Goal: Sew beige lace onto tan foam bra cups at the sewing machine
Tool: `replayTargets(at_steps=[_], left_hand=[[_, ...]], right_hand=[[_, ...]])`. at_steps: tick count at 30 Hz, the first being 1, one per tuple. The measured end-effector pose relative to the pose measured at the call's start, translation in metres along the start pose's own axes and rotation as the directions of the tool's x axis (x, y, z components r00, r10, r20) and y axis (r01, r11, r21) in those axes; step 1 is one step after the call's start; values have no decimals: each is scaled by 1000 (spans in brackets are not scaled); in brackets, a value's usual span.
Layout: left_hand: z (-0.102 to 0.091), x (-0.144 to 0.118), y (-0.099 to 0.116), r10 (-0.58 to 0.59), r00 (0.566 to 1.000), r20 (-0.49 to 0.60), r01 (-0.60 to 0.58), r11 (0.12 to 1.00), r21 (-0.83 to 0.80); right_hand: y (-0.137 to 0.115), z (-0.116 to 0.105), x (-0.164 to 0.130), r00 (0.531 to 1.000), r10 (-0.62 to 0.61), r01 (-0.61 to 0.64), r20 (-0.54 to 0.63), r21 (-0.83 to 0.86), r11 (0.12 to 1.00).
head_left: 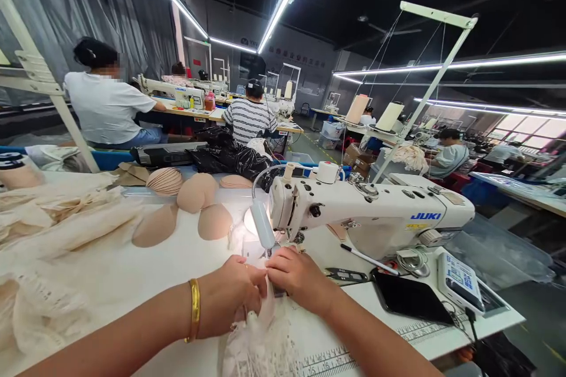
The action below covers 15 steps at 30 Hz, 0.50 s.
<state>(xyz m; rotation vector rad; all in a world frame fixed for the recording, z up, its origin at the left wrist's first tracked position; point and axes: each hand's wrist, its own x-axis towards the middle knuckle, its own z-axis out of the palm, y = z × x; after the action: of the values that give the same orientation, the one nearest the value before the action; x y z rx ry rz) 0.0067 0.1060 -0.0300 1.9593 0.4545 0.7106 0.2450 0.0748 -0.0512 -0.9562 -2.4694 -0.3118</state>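
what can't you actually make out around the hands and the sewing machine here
Head view:
- Needle and presser foot: hidden behind the right hand and the lamp.
- Lace fabric: cut off by the bottom edge, partly covered by the left hand.
- Control panel text: too small to read.
- Phone screen: dark.

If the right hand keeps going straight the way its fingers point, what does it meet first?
The right hand points left, at the left hand. Their fingertips already pinch the lace fabric together, so it would meet those fingers first.
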Motion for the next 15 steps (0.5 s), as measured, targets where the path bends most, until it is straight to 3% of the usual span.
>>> replayTargets(at_steps=[5,12,15], left_hand=[[-2,7,-21,-1,998,66,-6,995,103],[-4,12,-21,8,981,195,-58,966,251],[-2,14,-20,14,981,194,-63,966,250]], right_hand=[[1,-6,-11,993,117,-116,7,190,975],[1,-10,-9,982,188,-191,32,191,963],[3,-6,-10,976,213,-216,36,179,960]])
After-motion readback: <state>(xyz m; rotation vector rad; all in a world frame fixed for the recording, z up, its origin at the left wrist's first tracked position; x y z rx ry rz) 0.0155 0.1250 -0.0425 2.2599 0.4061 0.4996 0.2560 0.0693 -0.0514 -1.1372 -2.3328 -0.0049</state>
